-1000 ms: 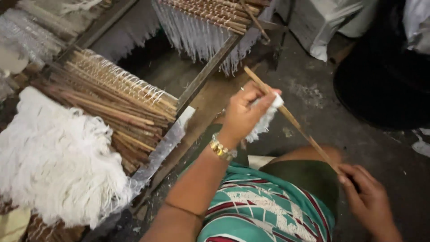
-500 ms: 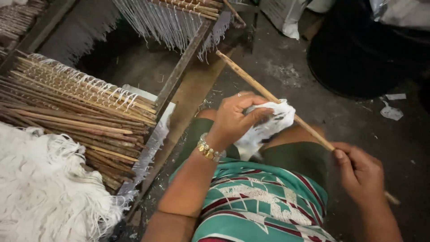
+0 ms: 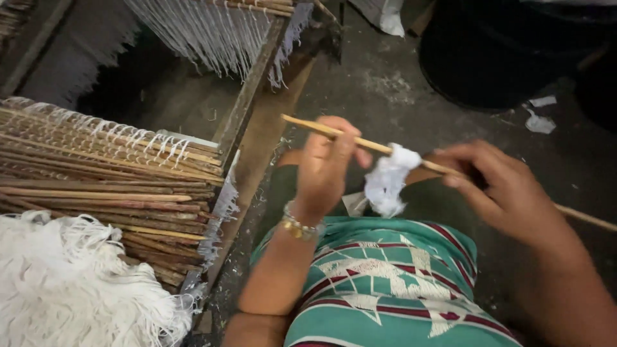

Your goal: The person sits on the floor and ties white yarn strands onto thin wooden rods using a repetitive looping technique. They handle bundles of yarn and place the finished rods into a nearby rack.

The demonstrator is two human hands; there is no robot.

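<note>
A long thin wooden stick (image 3: 368,144) runs across the view at chest height, with a clump of white thread (image 3: 388,180) wound on its middle and hanging below it. My left hand (image 3: 326,168), with a beaded bracelet at the wrist, grips the stick near its left end. My right hand (image 3: 502,187) holds the stick just right of the white thread, and the rest of the stick sticks out past it to the right. My green patterned shirt (image 3: 385,283) fills the bottom.
At the left lies a stack of similar sticks (image 3: 103,193) wound with white thread, with a heap of white fringe (image 3: 71,289) below it. A wooden frame beam (image 3: 247,103) with hanging white threads (image 3: 205,32) stands ahead. A dark round container (image 3: 508,51) sits at top right on the concrete floor.
The stick has swung from steeply slanted to nearly level. My left hand slid toward its left end, my right hand came up close, and the white thread now hangs between them.
</note>
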